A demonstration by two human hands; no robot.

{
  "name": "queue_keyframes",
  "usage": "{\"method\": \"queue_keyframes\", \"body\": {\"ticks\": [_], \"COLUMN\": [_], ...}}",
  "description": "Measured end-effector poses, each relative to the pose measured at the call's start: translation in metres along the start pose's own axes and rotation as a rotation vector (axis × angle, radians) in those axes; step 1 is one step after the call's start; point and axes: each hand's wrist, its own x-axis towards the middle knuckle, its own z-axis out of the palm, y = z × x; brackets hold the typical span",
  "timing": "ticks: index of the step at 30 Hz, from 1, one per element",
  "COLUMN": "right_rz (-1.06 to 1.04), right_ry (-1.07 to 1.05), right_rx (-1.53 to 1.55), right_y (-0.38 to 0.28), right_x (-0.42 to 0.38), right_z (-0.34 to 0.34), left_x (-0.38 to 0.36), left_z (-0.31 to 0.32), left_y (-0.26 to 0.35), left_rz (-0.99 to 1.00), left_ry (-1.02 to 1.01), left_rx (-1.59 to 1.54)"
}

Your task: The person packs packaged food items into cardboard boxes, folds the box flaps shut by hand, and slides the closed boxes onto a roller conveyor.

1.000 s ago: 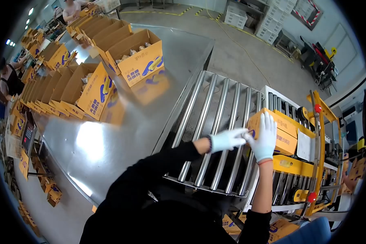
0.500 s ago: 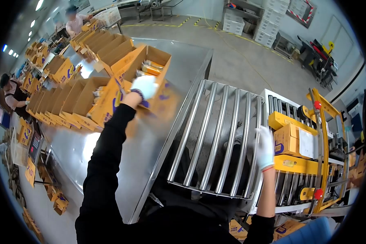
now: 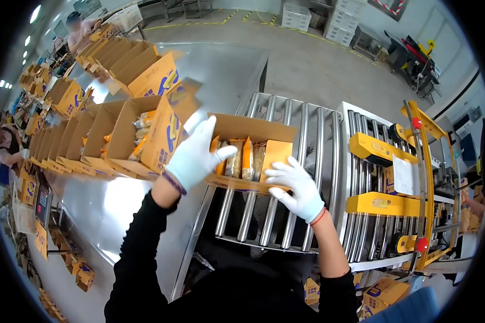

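Observation:
An open cardboard box (image 3: 253, 126) holding several orange and clear packets (image 3: 247, 159) lies across the left end of the metal rollers (image 3: 304, 129). At its left side is my left hand (image 3: 194, 153), gloved in white, with thumb and fingers spread. My right hand (image 3: 296, 188), also gloved, rests over the box's right flap with its fingers apart. Left of my left hand stands a row of open boxes (image 3: 163, 134), the nearest with packets inside.
The steel table (image 3: 145, 215) spans the left side. A yellow-framed machine (image 3: 385, 204) with a closed box (image 3: 390, 180) inside stands right of the rollers. A person (image 3: 81, 32) is at the far left back, another (image 3: 8, 142) at the left edge.
The open box has moved right and toward me, from the table onto the rollers. My right hand has come left from the machine's side to the box. The closed box has moved deeper into the machine.

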Motion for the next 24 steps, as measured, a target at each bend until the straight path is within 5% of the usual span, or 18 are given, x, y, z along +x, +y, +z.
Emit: {"method": "queue_keyframes", "body": {"ticks": [3,6,7,9,10,11,14,15,17,18,20,24], "right_rz": [0.047,0.224,0.306,0.366,0.12,0.116,0.078,0.083,0.105,0.113,0.148,0.288], "right_ry": [0.013,0.054,0.115,-0.111,0.059,0.064,0.2,0.201,0.156,0.119,0.083,0.036], "right_rx": [0.132,0.318,0.322,0.069,-0.31,-0.314,-0.526,-0.519,-0.379,-0.324,-0.371,-0.558], "right_y": [-0.003,-0.001,-0.003,0.001,0.001,-0.002,-0.014,-0.015,-0.018,-0.022,-0.019,-0.005], "right_x": [0.004,0.004,0.009,0.031,0.04,0.048,0.062,0.056,0.035,0.019,-0.008,-0.034], "right_z": [-0.004,0.001,0.005,-0.007,-0.005,-0.009,-0.017,-0.011,0.005,0.012,0.024,-0.016], "left_x": [-0.014,-0.002,0.003,0.025,0.032,0.03,0.015,0.008,-0.004,-0.005,-0.007,0.036], "left_z": [-0.002,-0.004,0.013,0.04,0.054,0.061,0.07,0.069,0.089,0.085,0.08,0.117], "left_y": [0.017,0.024,0.004,-0.015,-0.021,-0.028,-0.031,-0.042,-0.062,-0.067,-0.073,-0.029], "left_rz": [0.043,-0.02,0.105,0.31,0.334,0.338,0.224,0.063,-0.25,-0.241,-0.399,-0.351], "left_ry": [0.033,-0.306,-0.207,-0.04,-0.013,-0.007,0.496,0.533,0.449,0.454,0.06,-0.096], "left_rx": [-0.095,0.076,-0.022,-0.004,0.086,0.088,0.09,0.108,-0.676,-0.665,-1.087,-0.929]}}
